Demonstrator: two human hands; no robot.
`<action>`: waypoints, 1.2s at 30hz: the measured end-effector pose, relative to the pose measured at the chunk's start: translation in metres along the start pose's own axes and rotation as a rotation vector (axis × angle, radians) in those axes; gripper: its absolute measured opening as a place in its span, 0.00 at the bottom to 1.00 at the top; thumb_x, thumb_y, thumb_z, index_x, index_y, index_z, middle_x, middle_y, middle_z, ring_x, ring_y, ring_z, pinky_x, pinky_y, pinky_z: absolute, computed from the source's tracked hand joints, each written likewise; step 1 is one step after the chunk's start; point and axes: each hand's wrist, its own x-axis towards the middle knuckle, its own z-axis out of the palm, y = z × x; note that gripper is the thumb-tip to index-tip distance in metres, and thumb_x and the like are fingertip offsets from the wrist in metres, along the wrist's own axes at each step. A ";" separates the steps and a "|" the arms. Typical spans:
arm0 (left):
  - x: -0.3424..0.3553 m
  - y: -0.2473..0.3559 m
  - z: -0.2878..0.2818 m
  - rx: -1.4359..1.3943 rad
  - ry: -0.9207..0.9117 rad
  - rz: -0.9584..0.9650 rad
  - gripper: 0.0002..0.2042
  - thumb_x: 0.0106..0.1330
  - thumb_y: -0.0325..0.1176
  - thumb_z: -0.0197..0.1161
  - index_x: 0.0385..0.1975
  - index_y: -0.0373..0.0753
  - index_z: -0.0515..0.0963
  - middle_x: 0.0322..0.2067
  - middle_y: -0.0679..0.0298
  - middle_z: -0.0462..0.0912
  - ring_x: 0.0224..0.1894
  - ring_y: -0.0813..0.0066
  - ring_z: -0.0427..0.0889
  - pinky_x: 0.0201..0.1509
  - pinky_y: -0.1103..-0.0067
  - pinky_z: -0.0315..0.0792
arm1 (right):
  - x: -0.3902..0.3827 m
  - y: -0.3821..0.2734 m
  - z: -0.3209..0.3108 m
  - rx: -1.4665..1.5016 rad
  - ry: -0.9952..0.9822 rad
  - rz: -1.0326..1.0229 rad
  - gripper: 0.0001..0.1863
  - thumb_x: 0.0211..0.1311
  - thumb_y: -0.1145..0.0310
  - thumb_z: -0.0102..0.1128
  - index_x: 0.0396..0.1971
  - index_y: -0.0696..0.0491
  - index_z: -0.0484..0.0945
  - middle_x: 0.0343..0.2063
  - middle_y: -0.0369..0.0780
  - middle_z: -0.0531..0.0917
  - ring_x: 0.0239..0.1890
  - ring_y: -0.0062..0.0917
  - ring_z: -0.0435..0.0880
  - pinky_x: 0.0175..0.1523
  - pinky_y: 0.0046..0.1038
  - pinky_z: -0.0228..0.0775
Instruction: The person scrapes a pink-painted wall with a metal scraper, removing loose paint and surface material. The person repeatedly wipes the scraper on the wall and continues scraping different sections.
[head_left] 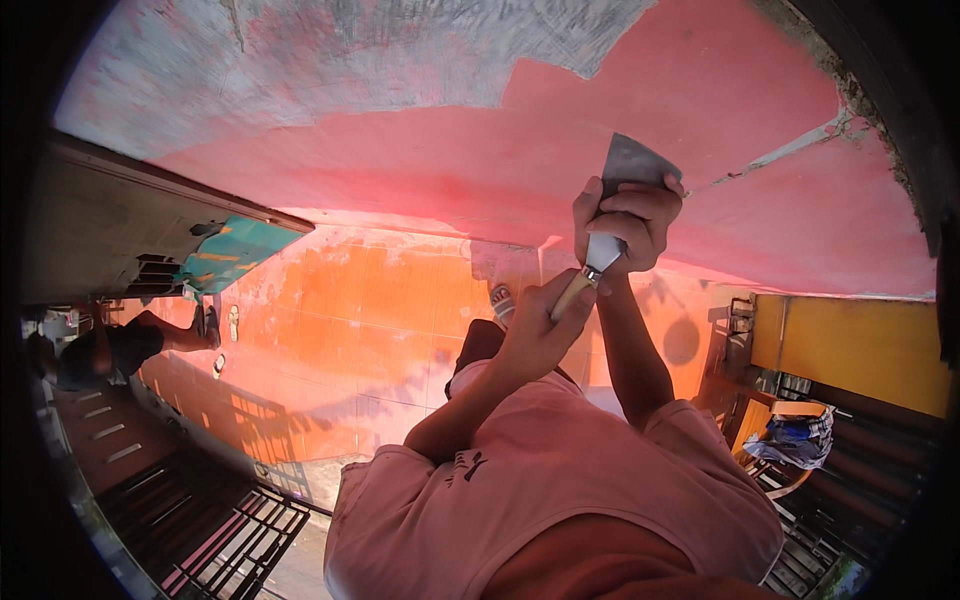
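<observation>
Both my hands are closed on one scraper with a wide, flat metal blade (pixel 637 165) and a pale wooden handle (pixel 572 297). My left hand (pixel 545 325) wraps the handle. Higher up, my right hand (pixel 637 222) grips the metal part, its fingers curled across the blade. The blade's broad edge points up toward the pink wall (pixel 420 150); I cannot tell whether it touches. Grey, scraped-looking surface (pixel 340 60) spreads over the upper left of the wall. A pale crack (pixel 790 150) runs through the pink area right of the blade.
Orange tiles cover the sunlit floor (pixel 330 330), where loose slippers (pixel 234 322) lie at left. Another person (pixel 110 350) is at the far left, near a dark panel (pixel 120 220). A wooden chair (pixel 757 420) holding bundled cloth (pixel 795 440) stands right, below a yellow panel (pixel 860 350).
</observation>
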 end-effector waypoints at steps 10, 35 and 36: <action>-0.063 -0.073 -0.043 -0.362 -0.031 -0.397 0.12 0.78 0.40 0.45 0.48 0.37 0.66 0.26 0.69 0.65 0.18 0.87 0.61 0.18 0.87 0.53 | -0.149 -0.051 -0.005 -0.003 -0.053 0.331 0.23 0.41 0.83 0.71 0.14 0.41 0.64 0.21 0.26 0.72 0.29 0.23 0.74 0.58 0.42 0.65; 0.090 -0.129 -0.148 -0.173 0.035 0.220 0.11 0.71 0.31 0.53 0.46 0.30 0.72 0.20 0.72 0.68 0.17 0.90 0.61 0.21 0.87 0.53 | -0.137 0.059 0.156 0.160 0.271 -0.089 0.21 0.34 0.83 0.70 0.12 0.38 0.70 0.18 0.23 0.73 0.27 0.20 0.75 0.52 0.36 0.67; 0.092 -0.131 -0.149 -0.201 0.016 0.220 0.11 0.71 0.31 0.53 0.46 0.30 0.72 0.20 0.72 0.68 0.17 0.90 0.60 0.21 0.87 0.53 | -0.138 0.060 0.157 0.164 0.270 -0.081 0.21 0.33 0.83 0.70 0.12 0.38 0.70 0.18 0.23 0.73 0.27 0.20 0.74 0.52 0.36 0.67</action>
